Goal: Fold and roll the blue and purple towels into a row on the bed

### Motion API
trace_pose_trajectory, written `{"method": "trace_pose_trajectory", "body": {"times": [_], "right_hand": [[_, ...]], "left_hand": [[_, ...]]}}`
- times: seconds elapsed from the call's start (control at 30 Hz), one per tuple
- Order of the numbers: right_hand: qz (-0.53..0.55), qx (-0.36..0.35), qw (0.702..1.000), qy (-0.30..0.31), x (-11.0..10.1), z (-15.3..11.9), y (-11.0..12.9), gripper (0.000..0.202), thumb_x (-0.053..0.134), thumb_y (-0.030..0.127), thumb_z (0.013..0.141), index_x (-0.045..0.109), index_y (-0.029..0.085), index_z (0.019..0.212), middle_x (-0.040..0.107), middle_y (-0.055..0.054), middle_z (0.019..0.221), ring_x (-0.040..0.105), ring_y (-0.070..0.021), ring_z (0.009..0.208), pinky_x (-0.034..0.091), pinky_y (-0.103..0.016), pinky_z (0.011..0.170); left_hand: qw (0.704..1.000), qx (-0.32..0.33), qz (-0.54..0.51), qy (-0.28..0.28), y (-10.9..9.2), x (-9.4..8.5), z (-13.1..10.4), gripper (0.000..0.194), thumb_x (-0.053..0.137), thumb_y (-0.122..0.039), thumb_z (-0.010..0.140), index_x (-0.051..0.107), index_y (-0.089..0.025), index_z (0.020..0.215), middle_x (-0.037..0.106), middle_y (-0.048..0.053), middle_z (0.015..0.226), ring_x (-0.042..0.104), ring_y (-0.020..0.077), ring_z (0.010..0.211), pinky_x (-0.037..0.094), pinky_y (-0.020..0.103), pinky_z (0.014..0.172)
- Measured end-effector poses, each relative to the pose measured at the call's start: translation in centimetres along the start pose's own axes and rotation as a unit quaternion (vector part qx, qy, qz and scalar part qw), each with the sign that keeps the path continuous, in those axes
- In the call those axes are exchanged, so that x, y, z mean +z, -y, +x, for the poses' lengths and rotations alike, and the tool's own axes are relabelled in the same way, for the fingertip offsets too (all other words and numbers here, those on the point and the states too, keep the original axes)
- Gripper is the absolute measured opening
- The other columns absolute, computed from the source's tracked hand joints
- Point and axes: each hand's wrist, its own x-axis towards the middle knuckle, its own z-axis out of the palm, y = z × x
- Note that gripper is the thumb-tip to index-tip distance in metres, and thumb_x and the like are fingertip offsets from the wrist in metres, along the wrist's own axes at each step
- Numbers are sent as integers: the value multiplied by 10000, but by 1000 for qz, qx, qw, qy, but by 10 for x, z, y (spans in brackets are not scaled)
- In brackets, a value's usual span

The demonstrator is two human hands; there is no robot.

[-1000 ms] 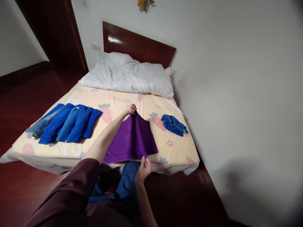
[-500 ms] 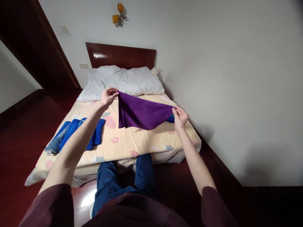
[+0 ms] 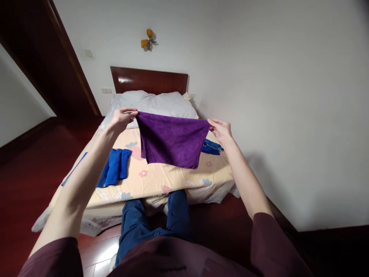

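Note:
A purple towel [image 3: 173,139] hangs in the air above the bed, stretched between my two hands. My left hand [image 3: 123,118] pinches its upper left corner, and my right hand [image 3: 220,128] pinches the upper right one. The cloth looks doubled, with a second edge showing at its lower left. Several blue folded cloths [image 3: 117,166] lie on the bed at the left, partly hidden behind my left forearm. Another blue cloth [image 3: 211,147] lies on the bed at the right, behind the towel and below my right hand.
The bed [image 3: 161,181] has a cream flowered sheet and stands right before my legs. Pale pillows [image 3: 155,103] rest against the dark wooden headboard [image 3: 152,80]. A white wall [image 3: 288,115] runs along the right side. Dark red floor [image 3: 25,184] extends at the left.
The towel's right end has risen, so its top edge is more level and its front spreads wider. My hands have moved slightly farther apart. The view has tilted up a little.

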Motion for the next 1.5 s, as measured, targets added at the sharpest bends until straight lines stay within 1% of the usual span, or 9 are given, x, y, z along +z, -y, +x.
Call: {"method": "trace_pose_trajectory", "body": {"times": [0.13, 0.33, 0.67, 0.8, 0.93, 1.07, 1.3, 1.4, 1.5], "right_hand": [[-5, 16, 1000, -5, -2, -12, 0, 308, 970, 226, 546, 721, 191, 725, 727, -8, 683, 635, -113, 581, 552, -232, 523], [13, 31, 999, 0, -11, -24, 8, 373, 972, 194, 511, 690, 201, 756, 729, 8, 726, 658, -111, 628, 558, -220, 557], [-2, 19, 999, 35, -29, -51, 13, 508, 999, 279, 422, 650, 206, 784, 695, 28, 754, 650, -105, 698, 470, -176, 517], [-25, 34, 998, 54, -43, -71, 13, 549, 1017, 315, 404, 638, 204, 786, 693, 20, 759, 619, -96, 631, 500, -201, 515], [-31, 61, 996, 64, -60, -90, 12, 600, 1033, 343, 390, 624, 217, 811, 688, 17, 777, 633, -103, 632, 539, -210, 527], [-36, 94, 992, 72, -65, -94, 3, 624, 1041, 351, 374, 609, 231, 807, 685, 12, 770, 658, -126, 666, 551, -212, 511], [-53, 141, 985, 80, -42, -68, -40, 583, 1025, 307, 388, 623, 224, 802, 700, -4, 777, 643, -134, 637, 473, -200, 410], [-55, 157, 982, 89, -18, -43, -71, 560, 1015, 275, 403, 620, 213, 796, 691, 2, 763, 628, -120, 620, 433, -185, 394], [-57, 154, 984, 76, 14, -10, -103, 557, 1004, 251, 411, 593, 211, 785, 657, 31, 693, 591, -96, 581, 388, -160, 394]], "left_hand": [[1000, 4, 11, 18, -7, -7, -2, 379, 863, -273, 612, 735, -110, 929, 678, 88, 771, 616, 158, 684, 522, 320, 662], [996, 55, 69, -1, -10, -6, -2, 414, 865, -345, 599, 740, -122, 925, 723, 102, 827, 648, 194, 755, 536, 324, 699], [986, 99, 131, 16, -7, -16, -19, 396, 864, -447, 616, 765, -173, 885, 736, 90, 801, 685, 232, 784, 559, 328, 705], [989, 80, 113, 60, 0, -32, -43, 435, 879, -495, 597, 777, -186, 885, 742, 85, 806, 698, 250, 807, 559, 331, 691], [987, 26, 108, 114, 10, -52, -70, 517, 911, -500, 560, 778, -202, 962, 740, 84, 800, 707, 260, 820, 563, 335, 685], [983, -24, 107, 149, 21, -62, -85, 571, 929, -479, 539, 764, -204, 1012, 733, 88, 809, 714, 260, 823, 566, 338, 696], [979, -82, 116, 148, 52, -71, -84, 507, 926, -409, 545, 744, -193, 966, 723, 75, 770, 715, 261, 794, 571, 365, 708], [978, -121, 127, 117, 74, -69, -67, 433, 909, -340, 566, 731, -191, 930, 723, 79, 762, 704, 250, 779, 551, 347, 695], [981, -127, 134, 63, 98, -58, -37, 374, 878, -293, 596, 707, -185, 911, 711, 65, 739, 676, 223, 737, 524, 320, 668]]}}
